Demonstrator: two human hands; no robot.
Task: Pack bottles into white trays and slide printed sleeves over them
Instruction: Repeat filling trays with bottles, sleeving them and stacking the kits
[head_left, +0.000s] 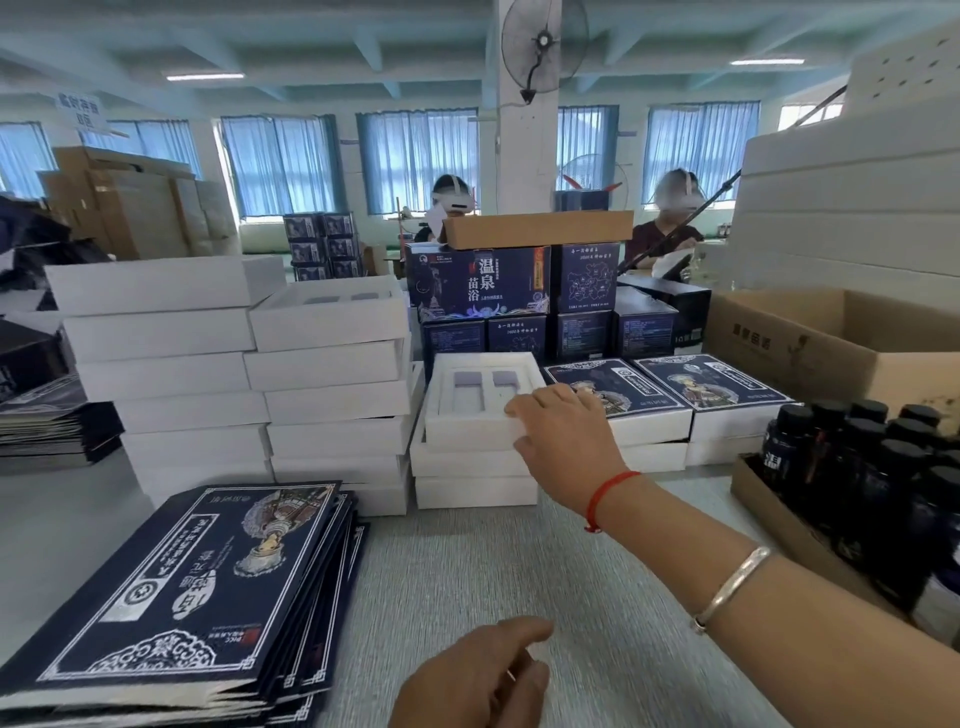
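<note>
- A worker's right hand (563, 423) reaches across a packing table (467, 571) and takes hold of the near right corner of a white tray (480, 402), fingers curled over its rim and thumb against its side wall.
- That tray, with two rectangular bottle wells open and unfilled, sits atop a short stack of white trays (475, 478) near the middle of the table.
- The left hand (475, 675) hovers low over the table at the frame's bottom edge, fingers loosely bent and holding nothing.
- The right arm wears a red string (605, 496) at the wrist and a silver bangle (732, 587) further up.
- Flattened printed sleeves (171, 597), navy with white ornament, lie piled at the near left.
- Taller stacks of white trays (249, 384) rise behind them.
- Dark bottles (852, 467) with black caps stand packed in a cardboard carton (779, 525) at the right edge; an open brown box (831, 338) sits behind it.
- Two sleeved packs (670, 395) rest just right of the gripped tray, with navy printed boxes (519, 296) stacked beyond.
- The table is covered in pale grey, ribbed fabric.
- Two other people sit across the room, under blue-curtained windows (415, 156), a wall fan (543, 44) on a white pillar and strip lighting.
</note>
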